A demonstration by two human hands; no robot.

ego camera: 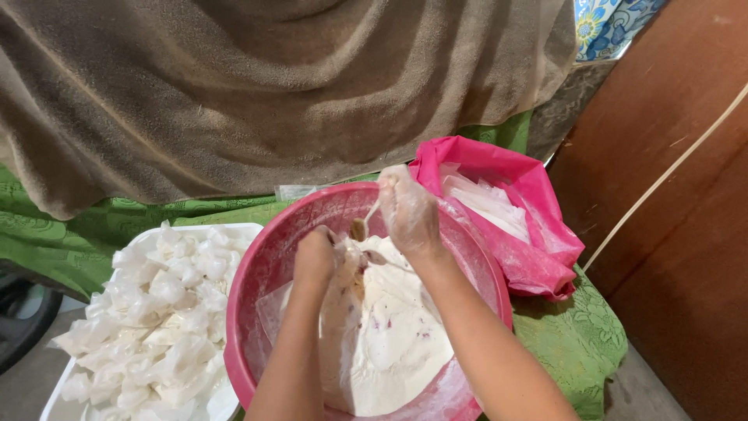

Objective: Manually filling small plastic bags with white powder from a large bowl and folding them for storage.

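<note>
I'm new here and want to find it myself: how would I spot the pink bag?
Start at the big pink basin of white flour mix in the middle, where both hands work. Look just past its right rim: the pink bag sits open on the green cloth. Unlike the white tray on the left, it is soft, crumpled plastic holding flat clear sheets.

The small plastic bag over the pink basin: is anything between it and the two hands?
No. The left hand grips the small plastic bag directly, and the right hand holds a spoon right at its mouth, above the white mixture in the pink basin. Nothing visible stands between them.
</note>
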